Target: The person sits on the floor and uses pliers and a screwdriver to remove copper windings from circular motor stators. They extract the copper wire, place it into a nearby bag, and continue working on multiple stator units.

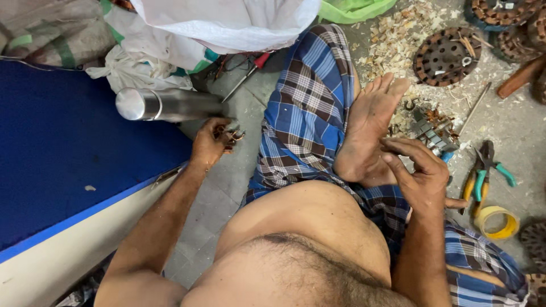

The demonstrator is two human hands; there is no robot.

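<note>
Left hand (211,142) pinches small metal bits (232,135) beside steel flask (168,104), right hand (421,176) spread over shavings-littered concrete floor (512,125), near pliers (483,170).

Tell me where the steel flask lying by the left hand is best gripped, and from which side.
Grip the steel flask around its plain cylindrical body, probably from above. It lies on its side, cap end toward the blue mat, and the left hand beside it already pinches small metal bits.

The flask (165,104) lies at ten o'clock, the pliers (483,170) at three, the tape roll (496,222) just below them on the floor (512,125).
</note>
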